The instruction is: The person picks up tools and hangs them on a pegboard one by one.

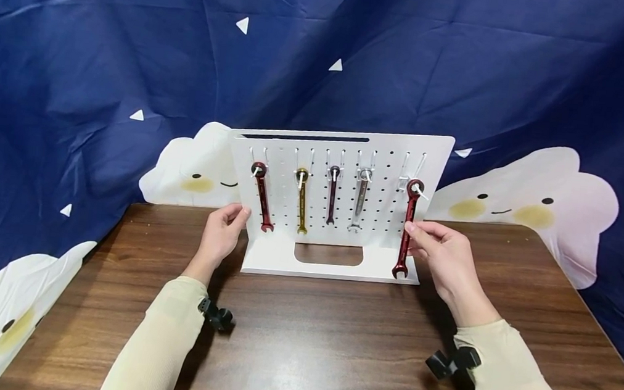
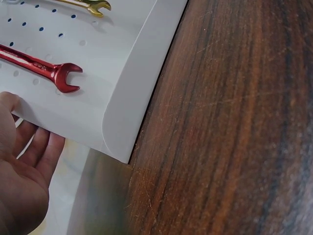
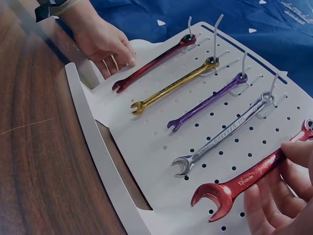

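Observation:
A white pegboard [image 1: 283, 205] stands on the table with several combination wrenches hung by their ring ends on its hooks. My left hand [image 1: 222, 233] grips the board's left edge, thumb in front and fingers behind. Beside it hangs a smaller red wrench [image 2: 49, 71], then a gold wrench [image 3: 171, 87], a purple wrench [image 3: 208, 103] and a silver wrench [image 3: 222, 136]. At the right end, my right hand [image 1: 446, 256] pinches the shank of a larger red wrench [image 1: 405, 240]. Its ring end is around the hook tip, and its open jaw points down, in front of the board.
The board's flat base has a rounded cutout [image 1: 329, 255] showing the brown wooden table [image 1: 310, 337]. A dark blue curtain [image 1: 313, 52] with white clouds and triangles hangs right behind the table. Black camera mounts [image 1: 216, 314] sit on both sleeved wrists.

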`<state>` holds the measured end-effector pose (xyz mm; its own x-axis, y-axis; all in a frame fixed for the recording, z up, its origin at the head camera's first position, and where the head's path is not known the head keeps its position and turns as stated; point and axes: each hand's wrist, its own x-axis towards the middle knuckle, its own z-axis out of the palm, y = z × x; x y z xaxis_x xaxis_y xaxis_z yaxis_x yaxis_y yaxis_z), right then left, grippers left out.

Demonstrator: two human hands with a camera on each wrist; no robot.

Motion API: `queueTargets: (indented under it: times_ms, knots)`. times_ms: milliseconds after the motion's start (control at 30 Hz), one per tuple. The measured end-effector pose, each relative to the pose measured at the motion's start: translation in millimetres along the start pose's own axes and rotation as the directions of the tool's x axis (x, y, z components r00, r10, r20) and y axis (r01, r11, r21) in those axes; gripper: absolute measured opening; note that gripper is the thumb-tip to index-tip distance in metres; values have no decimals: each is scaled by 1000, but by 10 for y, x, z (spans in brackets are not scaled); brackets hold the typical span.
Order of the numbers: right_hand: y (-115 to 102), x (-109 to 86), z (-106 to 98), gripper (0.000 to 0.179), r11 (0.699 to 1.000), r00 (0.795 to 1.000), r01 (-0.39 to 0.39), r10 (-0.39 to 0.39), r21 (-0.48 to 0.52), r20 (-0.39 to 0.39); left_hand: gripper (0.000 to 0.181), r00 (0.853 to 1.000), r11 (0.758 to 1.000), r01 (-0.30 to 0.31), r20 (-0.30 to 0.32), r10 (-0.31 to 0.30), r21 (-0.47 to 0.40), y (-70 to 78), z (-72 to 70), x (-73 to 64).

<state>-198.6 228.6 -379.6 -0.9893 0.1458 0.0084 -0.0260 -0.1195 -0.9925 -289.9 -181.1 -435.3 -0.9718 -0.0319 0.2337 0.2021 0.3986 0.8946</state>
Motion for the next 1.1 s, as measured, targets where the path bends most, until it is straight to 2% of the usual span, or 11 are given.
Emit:
queueTargets:
  times_ms: [167,367,767,1100]
  knots:
    - [28,72,-9,22,999,1000,-19,20,43,-11,31,1000,1000,-4,-1,4,3,0,12,4]
    - [41,153,-23,23,999,1000,-30,30,44,6,31,1000,1000,-4,6,4,1,8,22,6]
    - [96,329,-38,23,985,991,-124,118,119,57,31,1000,1000,0,2,0,-2,15,25,-2]
    - [172,425,-25,19,990,997,-68,64,120,41,31,1000,1000,-5,-6,5,-9,2,20,-11]
